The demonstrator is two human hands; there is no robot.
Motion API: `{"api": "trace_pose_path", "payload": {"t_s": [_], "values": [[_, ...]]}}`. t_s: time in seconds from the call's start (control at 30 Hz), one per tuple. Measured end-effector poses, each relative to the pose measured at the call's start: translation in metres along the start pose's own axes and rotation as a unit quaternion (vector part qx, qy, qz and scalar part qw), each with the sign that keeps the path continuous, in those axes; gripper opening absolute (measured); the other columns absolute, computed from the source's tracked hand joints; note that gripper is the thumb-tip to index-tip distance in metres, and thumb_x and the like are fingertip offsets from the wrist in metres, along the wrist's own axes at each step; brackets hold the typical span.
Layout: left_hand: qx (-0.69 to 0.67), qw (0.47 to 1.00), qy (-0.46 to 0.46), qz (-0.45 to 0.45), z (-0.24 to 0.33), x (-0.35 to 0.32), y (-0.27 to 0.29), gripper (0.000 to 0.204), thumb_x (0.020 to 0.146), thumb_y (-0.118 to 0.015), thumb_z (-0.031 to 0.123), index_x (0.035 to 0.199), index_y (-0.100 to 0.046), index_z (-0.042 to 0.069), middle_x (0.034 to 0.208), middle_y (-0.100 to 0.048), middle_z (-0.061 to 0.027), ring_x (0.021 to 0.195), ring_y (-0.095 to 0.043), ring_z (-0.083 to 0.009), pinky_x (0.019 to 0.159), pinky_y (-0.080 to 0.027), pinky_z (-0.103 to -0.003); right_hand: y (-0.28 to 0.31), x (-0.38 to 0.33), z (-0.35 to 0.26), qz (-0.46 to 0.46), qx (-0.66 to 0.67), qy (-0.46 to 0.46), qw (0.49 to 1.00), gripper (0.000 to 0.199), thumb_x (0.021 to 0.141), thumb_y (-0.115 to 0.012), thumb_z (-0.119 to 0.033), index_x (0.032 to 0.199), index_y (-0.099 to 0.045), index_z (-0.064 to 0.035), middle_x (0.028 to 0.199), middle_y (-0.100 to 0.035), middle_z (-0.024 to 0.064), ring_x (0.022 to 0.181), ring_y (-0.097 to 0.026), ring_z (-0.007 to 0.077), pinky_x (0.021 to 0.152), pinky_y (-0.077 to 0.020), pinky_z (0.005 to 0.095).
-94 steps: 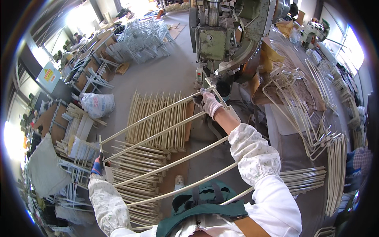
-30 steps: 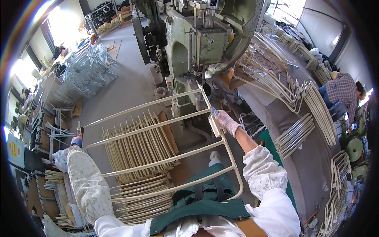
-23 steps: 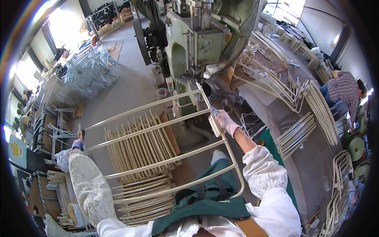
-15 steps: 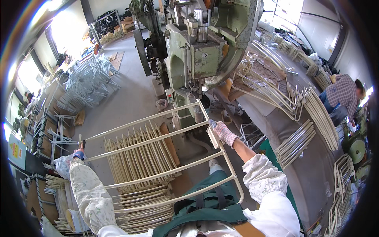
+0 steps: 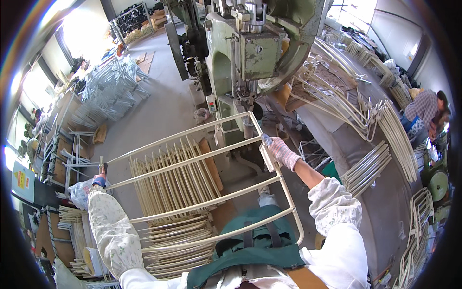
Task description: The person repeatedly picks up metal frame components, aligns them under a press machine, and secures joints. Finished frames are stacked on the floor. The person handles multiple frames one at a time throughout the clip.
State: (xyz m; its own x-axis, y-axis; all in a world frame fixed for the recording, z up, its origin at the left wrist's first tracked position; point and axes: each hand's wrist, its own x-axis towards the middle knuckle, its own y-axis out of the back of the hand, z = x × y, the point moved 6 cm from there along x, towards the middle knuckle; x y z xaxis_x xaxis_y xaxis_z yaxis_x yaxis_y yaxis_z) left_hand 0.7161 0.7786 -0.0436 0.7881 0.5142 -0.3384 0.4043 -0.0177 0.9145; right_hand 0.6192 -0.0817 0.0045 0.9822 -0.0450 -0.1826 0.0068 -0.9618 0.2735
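Observation:
A cream tubular metal frame with several crossbars (image 5: 192,200) spans the space before me, held by both hands. My right hand (image 5: 283,152), in a striped glove, is closed around its right side tube, beside a small flat plate on that tube. At the far left end my left hand (image 5: 99,179), small in view and partly hidden by the sleeve, is closed on the frame's left side. The frame's far right corner lies just below the tooling of a green press machine (image 5: 260,55); whether they touch I cannot tell.
Below the frame, similar cream tubes (image 5: 173,178) stand stacked on the floor. More bent tubes (image 5: 397,139) lie on the grey-covered surface at right, near a bending co-worker (image 5: 421,108) in a checked shirt. Silvery metal parts (image 5: 108,89) are heaped at far left.
The whole view has shifted, so the press sits higher and the frame a little further right. Both hands keep their hold on the frame. The co-worker at right has changed posture slightly.

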Motion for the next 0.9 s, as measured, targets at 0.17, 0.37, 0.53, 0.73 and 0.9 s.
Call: {"api": "trace_pose_path", "payload": {"t_s": [0.17,0.37,0.53,0.73,0.9], "values": [[-0.207,0.977,0.042,-0.028,-0.090,-0.001,0.004,0.092,0.072,-0.062,0.010,0.139,-0.002,0.023,0.095,-0.060,-0.0224,0.085,-0.062,-0.0289,0.073,-0.049,-0.039,-0.024,-0.007,-0.030,-0.045,0.113,-0.070,0.990,0.048,0.085,-0.047,-0.050,0.073,-0.058,-0.0045,0.056,-0.052,0.0053,0.043,-0.050,0.0177,0.041,-0.0424,0.0322],[0.052,0.996,-0.030,0.058,-0.086,-0.075,-0.008,0.103,0.065,-0.066,0.003,0.138,0.003,0.028,0.100,-0.058,-0.0247,0.093,-0.058,-0.0365,0.077,-0.048,-0.044,-0.031,-0.058,-0.075,-0.056,0.083,0.002,0.995,0.031,0.071,-0.073,-0.035,0.078,-0.060,-0.0084,0.063,-0.050,-0.0051,0.055,-0.042,0.0047,0.049,-0.0367,0.0221],[-0.380,0.866,0.054,0.320,-0.174,-0.208,0.048,0.073,0.064,-0.070,0.044,0.120,-0.039,0.008,0.099,-0.057,-0.0124,0.094,-0.055,-0.0302,0.084,-0.043,-0.037,-0.035,-0.134,-0.183,-0.089,0.210,0.124,0.966,0.018,0.078,-0.068,-0.023,0.081,-0.061,-0.0066,0.064,-0.049,-0.0092,0.057,-0.039,0.0002,0.048,-0.0314,0.0168],[-0.219,0.778,-0.170,0.564,0.039,-0.428,0.157,0.076,0.055,-0.078,0.041,0.113,-0.048,0.001,0.107,-0.054,-0.0178,0.101,-0.051,-0.0304,0.089,-0.038,-0.036,0.008,-0.250,-0.291,-0.062,-0.058,0.448,0.890,0.019,0.073,-0.069,-0.014,0.083,-0.059,-0.0008,0.060,-0.045,0.0026,0.056,-0.046,0.0115,0.053,-0.0383,0.0246],[-0.269,0.710,-0.079,0.646,0.017,-0.473,0.124,0.026,0.069,-0.070,0.015,0.089,-0.056,0.006,0.081,-0.057,-0.0085,0.077,-0.055,-0.0233,0.070,-0.043,-0.032,0.048,-0.281,-0.282,-0.204,0.002,0.352,0.914,0.044,0.077,-0.066,-0.016,0.114,-0.047,-0.0026,0.091,-0.054,0.0034,0.075,-0.056,0.0113,0.064,-0.0442,0.0238]]}}
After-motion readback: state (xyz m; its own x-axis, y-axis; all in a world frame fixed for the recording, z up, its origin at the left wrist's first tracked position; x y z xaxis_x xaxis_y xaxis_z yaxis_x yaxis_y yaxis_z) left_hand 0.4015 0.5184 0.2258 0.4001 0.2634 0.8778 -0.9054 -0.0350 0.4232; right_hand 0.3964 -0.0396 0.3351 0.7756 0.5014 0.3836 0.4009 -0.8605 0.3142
